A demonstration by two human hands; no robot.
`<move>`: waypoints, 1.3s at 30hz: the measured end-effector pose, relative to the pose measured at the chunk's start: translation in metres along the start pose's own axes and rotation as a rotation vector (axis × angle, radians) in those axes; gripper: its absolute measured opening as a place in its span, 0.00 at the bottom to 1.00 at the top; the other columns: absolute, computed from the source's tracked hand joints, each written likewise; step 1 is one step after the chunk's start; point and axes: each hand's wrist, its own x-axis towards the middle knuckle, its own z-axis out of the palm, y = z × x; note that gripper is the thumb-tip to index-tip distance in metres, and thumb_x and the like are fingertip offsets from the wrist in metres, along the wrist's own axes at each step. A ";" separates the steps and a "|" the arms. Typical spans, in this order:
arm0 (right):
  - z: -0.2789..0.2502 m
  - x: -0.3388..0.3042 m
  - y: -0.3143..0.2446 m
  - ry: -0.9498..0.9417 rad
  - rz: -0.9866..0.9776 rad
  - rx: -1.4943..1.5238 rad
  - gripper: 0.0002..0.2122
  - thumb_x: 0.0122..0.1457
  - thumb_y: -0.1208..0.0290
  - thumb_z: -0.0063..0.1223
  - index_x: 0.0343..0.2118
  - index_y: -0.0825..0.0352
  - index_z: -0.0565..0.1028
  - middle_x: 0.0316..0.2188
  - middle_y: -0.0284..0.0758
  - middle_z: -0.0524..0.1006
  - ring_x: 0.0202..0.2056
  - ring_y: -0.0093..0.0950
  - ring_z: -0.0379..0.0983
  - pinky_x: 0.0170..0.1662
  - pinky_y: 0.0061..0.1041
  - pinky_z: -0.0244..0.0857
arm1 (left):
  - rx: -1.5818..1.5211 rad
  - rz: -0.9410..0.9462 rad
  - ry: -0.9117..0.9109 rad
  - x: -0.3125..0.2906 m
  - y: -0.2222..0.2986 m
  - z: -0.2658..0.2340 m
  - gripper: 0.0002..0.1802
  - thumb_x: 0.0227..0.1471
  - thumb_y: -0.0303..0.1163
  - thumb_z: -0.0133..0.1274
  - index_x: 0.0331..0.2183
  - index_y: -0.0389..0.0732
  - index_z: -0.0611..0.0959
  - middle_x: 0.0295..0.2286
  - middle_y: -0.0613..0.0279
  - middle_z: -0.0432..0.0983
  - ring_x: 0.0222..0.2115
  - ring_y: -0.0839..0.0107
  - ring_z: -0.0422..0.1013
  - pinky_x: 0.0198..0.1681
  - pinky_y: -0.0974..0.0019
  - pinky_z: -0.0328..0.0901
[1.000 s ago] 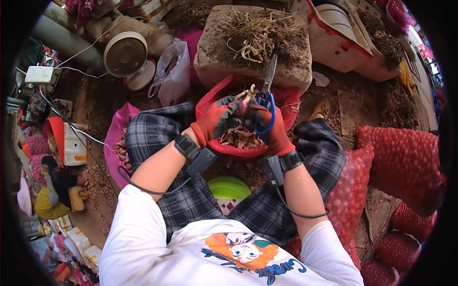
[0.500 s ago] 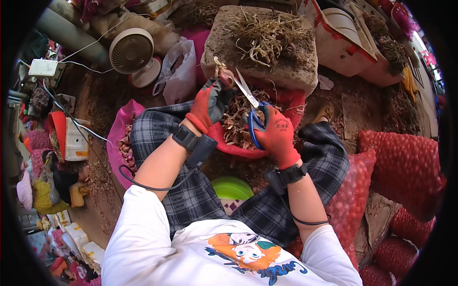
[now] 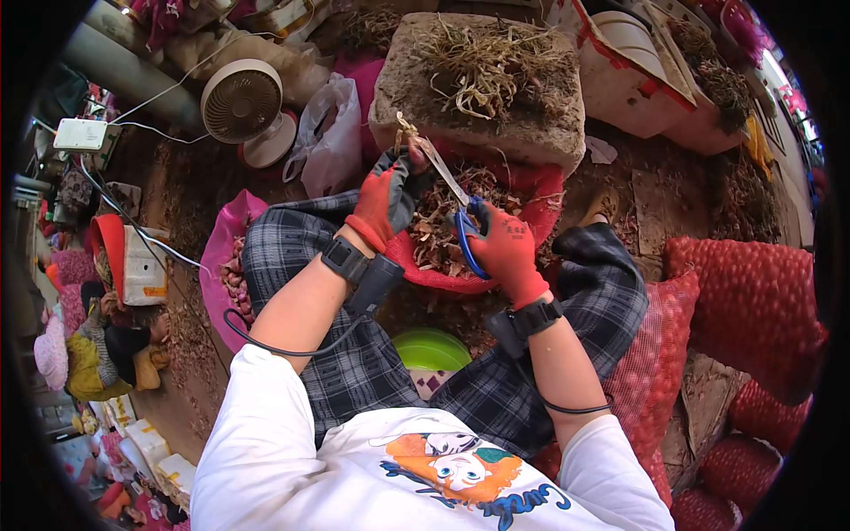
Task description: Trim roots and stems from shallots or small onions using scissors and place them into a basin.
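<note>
My left hand (image 3: 387,199), in a red and dark grey glove, pinches a small shallot (image 3: 416,159) with its dry stalk pointing up. My right hand (image 3: 509,252), gloved in red, is closed round the blue handles of a pair of scissors (image 3: 452,181). The scissors' blades are nearly together and meet the shallot's neck just above my left fingers. Under both hands, a red sack (image 3: 447,281) with its mouth spread wide holds dry skins and trimmings. The shallot is mostly covered by the glove.
Dried stalks (image 3: 496,66) lie on a dirty foam box (image 3: 407,97) ahead. Left are a pink bag (image 3: 212,279) of shallots, a fan (image 3: 242,100) and a plastic bag (image 3: 328,133). Full red mesh sacks (image 3: 744,310) lie right. A green basin (image 3: 429,348) sits between my legs.
The scissors' blades have come together at the shallot's neck, having been spread apart beside it. My right hand has shifted slightly left, and my left hand has barely moved.
</note>
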 end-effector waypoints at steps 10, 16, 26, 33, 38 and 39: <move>-0.002 0.006 0.005 -0.148 0.290 0.490 0.21 0.52 0.49 0.53 0.37 0.65 0.76 0.28 0.39 0.78 0.30 0.30 0.75 0.35 0.27 0.67 | 0.178 0.067 0.053 -0.001 -0.001 0.001 0.11 0.56 0.26 0.46 0.43 0.40 0.74 0.38 0.61 0.74 0.39 0.71 0.72 0.45 0.67 0.69; -0.018 0.015 -0.015 0.121 0.088 0.825 0.16 0.49 0.65 0.62 0.37 0.68 0.73 0.28 0.36 0.78 0.30 0.23 0.75 0.35 0.23 0.66 | 0.398 -0.035 -0.021 -0.008 -0.021 -0.005 0.11 0.57 0.26 0.46 0.43 0.39 0.74 0.38 0.63 0.74 0.38 0.73 0.72 0.45 0.66 0.69; -0.011 0.023 0.007 0.190 0.070 0.509 0.13 0.47 0.69 0.58 0.35 0.68 0.74 0.27 0.42 0.77 0.31 0.36 0.76 0.35 0.29 0.67 | 0.541 -0.281 -0.031 -0.022 -0.038 0.005 0.12 0.57 0.28 0.45 0.44 0.39 0.75 0.36 0.69 0.73 0.36 0.80 0.69 0.40 0.74 0.66; -0.021 0.022 0.011 0.106 0.150 0.650 0.14 0.48 0.67 0.59 0.36 0.68 0.74 0.29 0.42 0.78 0.31 0.37 0.76 0.36 0.30 0.67 | -0.157 -0.444 -0.264 -0.011 -0.018 -0.007 0.13 0.60 0.34 0.43 0.46 0.40 0.70 0.38 0.66 0.72 0.36 0.73 0.72 0.44 0.70 0.67; -0.031 0.019 -0.013 0.139 0.049 0.942 0.11 0.48 0.69 0.60 0.32 0.70 0.74 0.25 0.35 0.78 0.29 0.21 0.73 0.35 0.23 0.66 | 0.532 -0.288 -0.138 -0.021 -0.025 0.015 0.10 0.58 0.28 0.44 0.41 0.39 0.75 0.36 0.69 0.72 0.35 0.82 0.68 0.40 0.75 0.66; -0.027 0.021 -0.009 0.139 0.046 0.945 0.11 0.48 0.69 0.60 0.32 0.70 0.74 0.25 0.35 0.78 0.29 0.21 0.73 0.35 0.23 0.66 | 0.535 -0.285 -0.137 -0.023 -0.027 0.014 0.10 0.58 0.28 0.44 0.41 0.39 0.75 0.36 0.69 0.72 0.35 0.82 0.68 0.40 0.75 0.66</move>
